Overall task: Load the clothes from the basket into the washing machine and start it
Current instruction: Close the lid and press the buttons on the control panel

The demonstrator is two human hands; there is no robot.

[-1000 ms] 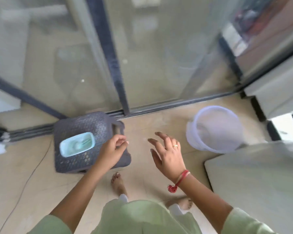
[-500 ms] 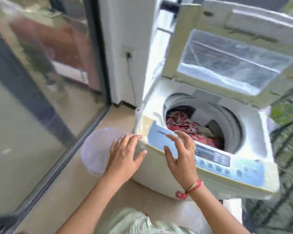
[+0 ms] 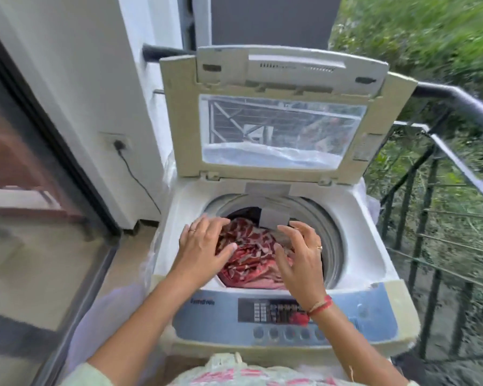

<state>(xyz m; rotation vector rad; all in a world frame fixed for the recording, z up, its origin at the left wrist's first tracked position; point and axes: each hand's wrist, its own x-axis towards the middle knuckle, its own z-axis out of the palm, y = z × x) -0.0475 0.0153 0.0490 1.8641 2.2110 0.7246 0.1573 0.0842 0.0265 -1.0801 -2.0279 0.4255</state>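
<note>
A white top-loading washing machine [image 3: 354, 246] stands in front of me with its lid [image 3: 279, 79] raised upright. Red and white patterned clothes [image 3: 251, 252] fill the drum. My left hand [image 3: 201, 246] hovers over the left side of the drum opening, fingers spread and relaxed, just at the cloth. My right hand [image 3: 299, 254] is over the right side of the opening, fingers loosely bent, holding nothing. The blue control panel [image 3: 223, 316] with its row of round buttons runs along the machine's front edge. The basket is out of view.
A white wall with a socket and plugged cable [image 3: 120, 146] is left of the machine. A glass sliding door [image 3: 25, 190] runs along the left. A black metal railing [image 3: 444, 190] borders the right, greenery beyond. A translucent plastic tub [image 3: 106, 316] sits on the floor by the machine.
My view has swung from the floor with the grey basket to the washing machine. Both hands have moved from in front of the control panel to over the drum opening.
</note>
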